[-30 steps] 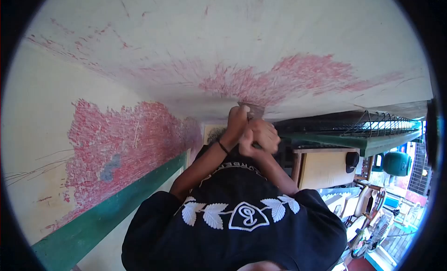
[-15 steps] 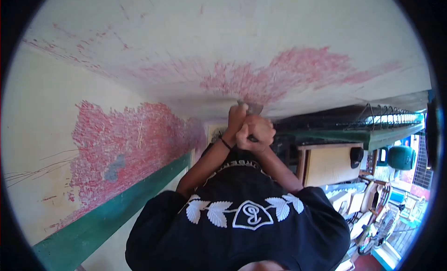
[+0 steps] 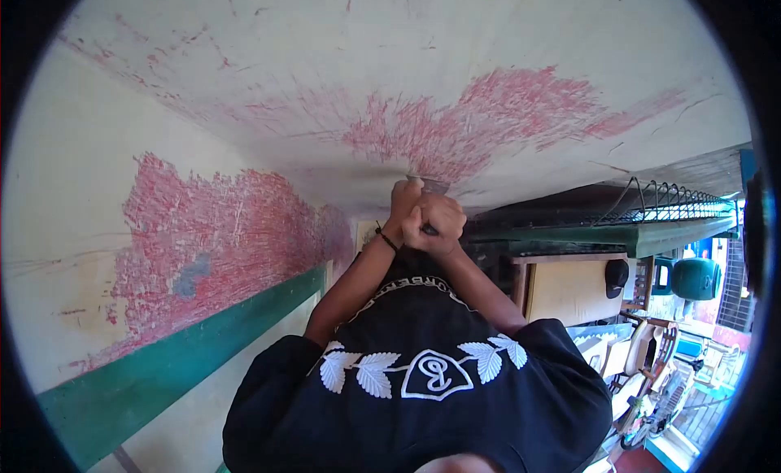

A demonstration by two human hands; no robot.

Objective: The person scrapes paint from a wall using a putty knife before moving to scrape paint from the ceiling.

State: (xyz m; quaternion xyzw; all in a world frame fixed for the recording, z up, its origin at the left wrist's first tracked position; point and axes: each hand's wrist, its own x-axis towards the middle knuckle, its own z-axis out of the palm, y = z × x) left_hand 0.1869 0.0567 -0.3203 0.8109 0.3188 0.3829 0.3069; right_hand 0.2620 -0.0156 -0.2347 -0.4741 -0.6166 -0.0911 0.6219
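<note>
Both my hands are closed around a scraper, whose flat greyish blade lies against the wall just beyond my fingers. My left hand, with a dark band at its wrist, grips close to the blade. Lower and to the right, my right hand is wrapped around the handle, whose dark end shows by the thumb. Fingers hide most of the handle. Ahead of the blade, a scraped patch shows rough red under the pale paint.
The left wall has another scraped red patch above a green band. At right are a black wire rack, a wooden board with a dark cap, a green container and cluttered furniture.
The view has shifted a little, so the wall patches appear further left and higher. My hands and the scraper appear slightly further left and up; both hands keep their grip.
</note>
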